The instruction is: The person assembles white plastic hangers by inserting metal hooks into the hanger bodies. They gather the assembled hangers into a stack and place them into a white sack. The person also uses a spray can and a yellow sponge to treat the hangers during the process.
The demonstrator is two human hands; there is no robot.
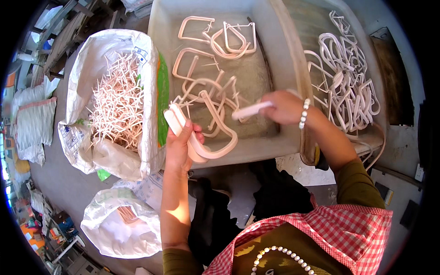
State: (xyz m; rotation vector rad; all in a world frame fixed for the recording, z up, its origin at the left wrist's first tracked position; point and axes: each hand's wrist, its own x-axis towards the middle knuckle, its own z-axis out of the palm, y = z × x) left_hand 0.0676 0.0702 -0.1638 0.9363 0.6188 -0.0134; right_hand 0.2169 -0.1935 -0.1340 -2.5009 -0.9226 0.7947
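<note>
My left hand (pixel 179 149) is closed around pale pink, curved plastic frames (pixel 225 147) shaped like bag handles; a wide flat stretch lies under the thumb, and a bent end loops out to the right. Over the tub's right side, my right hand (pixel 285 108) is closed on a pale pink bar-like piece (pixel 252 110), smeared by motion, so its exact kind is unclear. Its tip points left, toward the frames. Beneath both hands, more pink plastic frames (pixel 195 49) with thin runners lie in a grey tub (pixel 286 23).
To the left, a large white woven sack (pixel 79 73) holds a heap of thin pink runner scraps (pixel 117 105). A smaller white sack (pixel 94 229) sits below it. On the right, a second tub (pixel 316 13) contains tangled pink frames (pixel 346 82). Stacked sacks (pixel 35 123) lie far left.
</note>
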